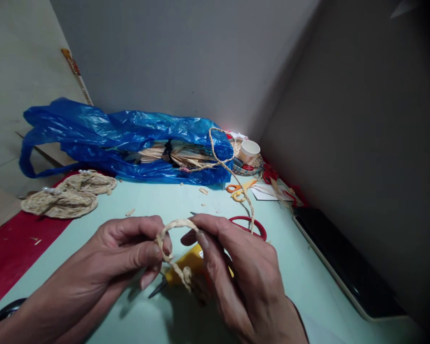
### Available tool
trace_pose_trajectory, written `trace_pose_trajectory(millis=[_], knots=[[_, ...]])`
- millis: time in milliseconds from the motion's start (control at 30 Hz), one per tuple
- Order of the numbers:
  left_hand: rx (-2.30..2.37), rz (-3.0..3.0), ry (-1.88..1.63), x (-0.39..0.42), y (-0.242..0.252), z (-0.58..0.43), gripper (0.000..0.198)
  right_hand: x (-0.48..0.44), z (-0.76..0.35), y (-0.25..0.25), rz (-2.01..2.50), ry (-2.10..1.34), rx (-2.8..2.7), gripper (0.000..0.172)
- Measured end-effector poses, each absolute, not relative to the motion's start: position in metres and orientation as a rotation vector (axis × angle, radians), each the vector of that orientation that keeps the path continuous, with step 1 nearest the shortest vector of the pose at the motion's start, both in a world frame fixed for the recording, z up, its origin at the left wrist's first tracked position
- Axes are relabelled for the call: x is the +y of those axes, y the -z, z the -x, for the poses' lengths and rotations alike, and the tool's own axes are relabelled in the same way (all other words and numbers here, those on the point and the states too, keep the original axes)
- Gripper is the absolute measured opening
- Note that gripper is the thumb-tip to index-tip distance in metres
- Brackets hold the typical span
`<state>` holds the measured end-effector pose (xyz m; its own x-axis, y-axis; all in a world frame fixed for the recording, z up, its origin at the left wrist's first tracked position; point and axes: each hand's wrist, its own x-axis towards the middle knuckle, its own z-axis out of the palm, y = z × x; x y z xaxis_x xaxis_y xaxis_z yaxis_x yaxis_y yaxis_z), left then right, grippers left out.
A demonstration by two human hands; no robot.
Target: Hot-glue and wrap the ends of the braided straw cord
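Observation:
My left hand [123,253] and my right hand [236,267] meet low in the middle of the view, both pinched on a braided straw cord [175,229]. The cord forms a small loop between my fingertips. Its long tail [232,174] rises away to the blue plastic bag [103,138]. A yellow tool with a dark tip [181,270], which looks like a glue gun, lies on the pale green table [301,267] under my hands. Red-handled scissors [251,225] lie just behind my right hand.
The blue bag holds dried straw strips. Two coiled straw pieces [68,193] lie on a red mat [17,248] at the left. Orange-handled scissors [236,190], a white cup [249,150] and paper scraps sit at the back right. A dark flat device [344,267] lies along the right wall.

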<state>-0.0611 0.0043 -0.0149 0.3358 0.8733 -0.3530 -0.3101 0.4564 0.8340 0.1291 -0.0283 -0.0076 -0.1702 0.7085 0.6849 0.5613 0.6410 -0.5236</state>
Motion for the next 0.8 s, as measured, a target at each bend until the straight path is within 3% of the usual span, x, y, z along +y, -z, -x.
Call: trace_pose_trajectory(millis=[233,433,800], knots=[[0.900,-0.853,-0.842,-0.0019,0.0133,0.0616,0.013,-0.0285,-0.1292,0.0098,0.992,-0.350,-1.877,0.020],[0.880,-1.071,-0.805,-0.0027,0.0161,0.0627,0.012,-0.0280,-0.1285,0.0123,0.974,-0.249,-1.899,0.023],[0.888,-0.770,-0.812,-0.0003,0.0173,0.0579,0.016,-0.0257,-0.1292,0.0066,0.991,-0.279,-1.861,0.015]])
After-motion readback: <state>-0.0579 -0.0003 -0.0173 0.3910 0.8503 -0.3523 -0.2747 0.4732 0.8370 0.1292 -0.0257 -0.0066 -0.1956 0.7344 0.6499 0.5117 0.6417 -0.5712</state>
